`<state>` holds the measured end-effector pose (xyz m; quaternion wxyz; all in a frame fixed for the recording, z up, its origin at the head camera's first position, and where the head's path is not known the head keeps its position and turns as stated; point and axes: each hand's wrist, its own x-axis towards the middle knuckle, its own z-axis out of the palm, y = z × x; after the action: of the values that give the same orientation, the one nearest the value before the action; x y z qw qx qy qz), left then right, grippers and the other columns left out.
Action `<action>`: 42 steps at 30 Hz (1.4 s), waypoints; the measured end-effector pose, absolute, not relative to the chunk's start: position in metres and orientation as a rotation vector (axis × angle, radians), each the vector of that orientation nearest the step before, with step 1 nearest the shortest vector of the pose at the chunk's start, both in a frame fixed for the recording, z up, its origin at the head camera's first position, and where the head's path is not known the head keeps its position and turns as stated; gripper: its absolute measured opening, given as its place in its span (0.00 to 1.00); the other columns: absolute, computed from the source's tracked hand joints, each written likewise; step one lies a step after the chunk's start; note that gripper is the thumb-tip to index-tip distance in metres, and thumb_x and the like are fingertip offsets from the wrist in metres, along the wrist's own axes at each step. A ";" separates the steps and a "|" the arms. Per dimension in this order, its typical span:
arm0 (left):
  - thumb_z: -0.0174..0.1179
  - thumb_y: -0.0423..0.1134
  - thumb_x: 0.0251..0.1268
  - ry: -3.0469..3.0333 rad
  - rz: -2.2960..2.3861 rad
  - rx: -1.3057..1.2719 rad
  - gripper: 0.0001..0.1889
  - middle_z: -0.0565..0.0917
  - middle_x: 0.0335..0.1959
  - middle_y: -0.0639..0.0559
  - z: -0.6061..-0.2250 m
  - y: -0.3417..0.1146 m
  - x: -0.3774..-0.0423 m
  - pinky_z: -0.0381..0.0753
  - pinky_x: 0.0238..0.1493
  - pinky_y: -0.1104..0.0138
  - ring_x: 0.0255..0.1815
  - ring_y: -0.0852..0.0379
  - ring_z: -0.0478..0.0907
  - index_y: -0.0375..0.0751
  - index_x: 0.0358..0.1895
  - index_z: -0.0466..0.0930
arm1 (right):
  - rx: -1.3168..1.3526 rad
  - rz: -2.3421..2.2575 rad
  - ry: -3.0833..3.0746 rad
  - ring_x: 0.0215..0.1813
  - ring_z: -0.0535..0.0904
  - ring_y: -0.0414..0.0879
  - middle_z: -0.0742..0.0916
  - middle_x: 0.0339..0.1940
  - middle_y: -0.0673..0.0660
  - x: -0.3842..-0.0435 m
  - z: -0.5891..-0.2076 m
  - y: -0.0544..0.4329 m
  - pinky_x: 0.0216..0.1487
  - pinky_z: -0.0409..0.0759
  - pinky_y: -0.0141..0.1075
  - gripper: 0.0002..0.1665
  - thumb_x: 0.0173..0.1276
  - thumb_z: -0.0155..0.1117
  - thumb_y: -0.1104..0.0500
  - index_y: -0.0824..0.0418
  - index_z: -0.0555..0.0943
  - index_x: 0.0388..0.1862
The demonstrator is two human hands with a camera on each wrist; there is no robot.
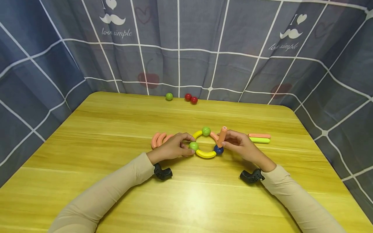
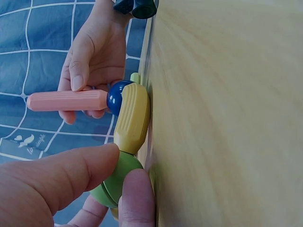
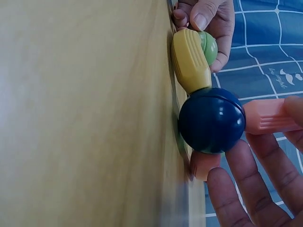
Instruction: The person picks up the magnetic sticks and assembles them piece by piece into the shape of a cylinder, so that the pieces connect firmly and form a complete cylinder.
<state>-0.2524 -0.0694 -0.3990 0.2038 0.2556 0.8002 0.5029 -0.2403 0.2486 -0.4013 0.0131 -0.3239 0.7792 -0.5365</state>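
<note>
A ring of curved rods and balls lies on the wooden table [image 1: 189,204]. My left hand [image 1: 175,146] pinches its near-left green ball [image 1: 193,146] between thumb and fingers. From that ball a yellow curved rod [image 1: 206,154] runs to a dark blue ball [image 1: 218,149]. On top of the blue ball stands a straight pink-orange rod [image 1: 222,136], held upright by my right hand [image 1: 240,145] with thumb and fingers. Another green ball [image 1: 206,131] forms the far side, between a second yellow curve [image 1: 197,134] and a pink-orange curve [image 1: 214,136].
Several pink-orange curved rods [image 1: 155,140] lie left of the ring, partly behind my left hand. To the right are a straight pink-orange rod [image 1: 260,136] and a lime-green rod [image 1: 260,140]. A loose green ball [image 1: 169,96] and two red balls [image 1: 190,98] sit along the back edge, before a grey curtain [image 1: 163,64].
</note>
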 end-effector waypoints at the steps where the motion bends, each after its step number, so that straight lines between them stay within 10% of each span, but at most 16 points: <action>1: 0.68 0.30 0.76 2.235 1.402 0.713 0.22 0.74 0.74 0.33 -0.400 -0.069 -0.253 0.80 0.40 0.70 0.40 0.59 0.82 0.30 0.68 0.76 | -1.008 -1.670 2.425 0.53 0.86 0.37 0.88 0.51 0.50 -0.240 -0.401 0.249 0.57 0.84 0.29 0.12 0.80 0.62 0.73 0.80 0.81 0.57; 24: 0.68 0.32 0.77 2.253 1.385 0.700 0.22 0.74 0.74 0.33 -0.397 -0.066 -0.252 0.80 0.39 0.70 0.39 0.58 0.80 0.31 0.68 0.76 | -0.879 -1.274 2.737 0.52 0.86 0.43 0.89 0.53 0.67 -0.243 -0.368 0.290 0.53 0.85 0.32 0.16 0.76 0.69 0.71 0.72 0.84 0.61; 33: 0.62 0.31 0.83 2.149 1.468 0.674 0.22 0.73 0.73 0.33 -0.401 -0.066 -0.254 0.89 0.48 0.64 0.46 0.54 0.86 0.27 0.72 0.73 | -0.700 -0.564 3.015 0.40 0.85 0.50 0.91 0.38 0.54 -0.253 -0.351 0.341 0.44 0.85 0.49 0.09 0.64 0.80 0.70 0.65 0.91 0.42; 42: 0.50 0.30 0.89 2.193 1.451 0.613 0.25 0.66 0.75 0.30 -0.400 -0.065 -0.255 0.90 0.47 0.63 0.45 0.51 0.85 0.34 0.82 0.65 | -0.621 -0.461 2.993 0.33 0.75 0.44 0.84 0.28 0.47 -0.256 -0.356 0.346 0.39 0.77 0.44 0.08 0.58 0.82 0.69 0.64 0.89 0.34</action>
<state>-0.2549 -0.0648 -0.4000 0.2189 0.2215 0.7926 0.5242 -0.2561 0.3460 -0.3557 0.0252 -0.2008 0.9679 -0.1490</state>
